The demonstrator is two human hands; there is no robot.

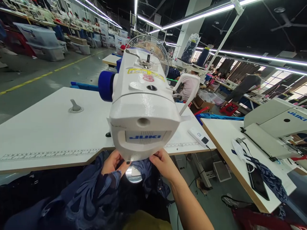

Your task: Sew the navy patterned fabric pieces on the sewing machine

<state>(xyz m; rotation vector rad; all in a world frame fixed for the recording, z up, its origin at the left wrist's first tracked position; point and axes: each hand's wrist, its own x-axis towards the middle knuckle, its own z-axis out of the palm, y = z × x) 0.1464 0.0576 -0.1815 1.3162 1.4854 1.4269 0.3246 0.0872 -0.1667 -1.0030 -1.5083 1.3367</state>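
Observation:
A white sewing machine [145, 108] with a blue handwheel stands in front of me, its end facing me. Navy fabric with a swirling raised pattern [83, 195] spreads over my lap and gathers under the machine head. My left hand [114, 164] grips this fabric left of the head, fingers curled and a fold lying over the wrist. On the other side, my right hand [164, 163] pinches the fabric's edge between thumb and fingers. The machine head hides some fingertips and the needle area. Below it, between the hands, shows a shiny round metal part [133, 175].
The white table [52, 124] has a ruler strip along its front edge and a grey cord coil [75, 107]. A control box [198, 137] sits right of the machine. Another table holds a sewing machine [275, 127] and a phone [257, 180]. A fan [163, 52] and people are beyond.

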